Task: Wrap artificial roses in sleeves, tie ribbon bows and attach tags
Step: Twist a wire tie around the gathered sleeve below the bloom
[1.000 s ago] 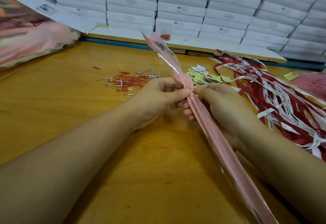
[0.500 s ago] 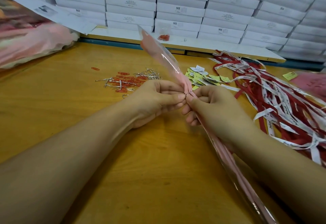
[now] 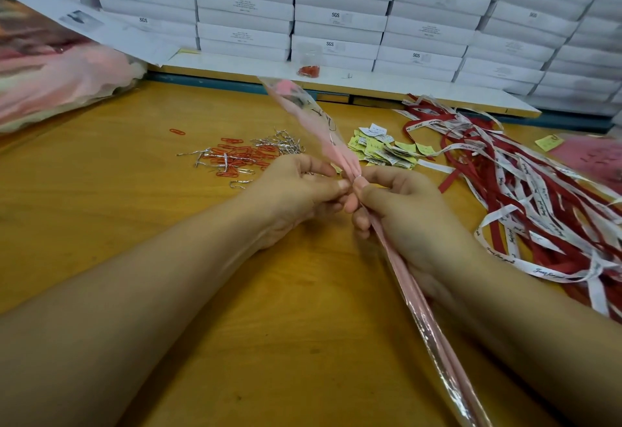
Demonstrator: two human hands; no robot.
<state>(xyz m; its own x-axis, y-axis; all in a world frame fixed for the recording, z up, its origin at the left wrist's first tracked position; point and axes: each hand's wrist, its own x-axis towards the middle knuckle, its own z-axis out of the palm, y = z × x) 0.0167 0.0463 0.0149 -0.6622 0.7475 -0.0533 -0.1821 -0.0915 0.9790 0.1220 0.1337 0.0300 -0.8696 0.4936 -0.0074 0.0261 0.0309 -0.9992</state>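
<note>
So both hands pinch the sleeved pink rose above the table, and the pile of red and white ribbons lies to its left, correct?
One thing is off. The head view shows the left hand and right hand pinching the sleeved pink rose, but the ribbons lie to its right; the paper clips are on its left.

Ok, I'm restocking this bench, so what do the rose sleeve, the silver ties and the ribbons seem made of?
Sleeve: thin clear plastic film over pink, glossy; bright glare streaks run along it.
Silver ties: likely foil-covered wire; they glint and hold kinks.
Ribbons: probably satin-like fabric, red and printed white; limp, soft sheen.
</note>
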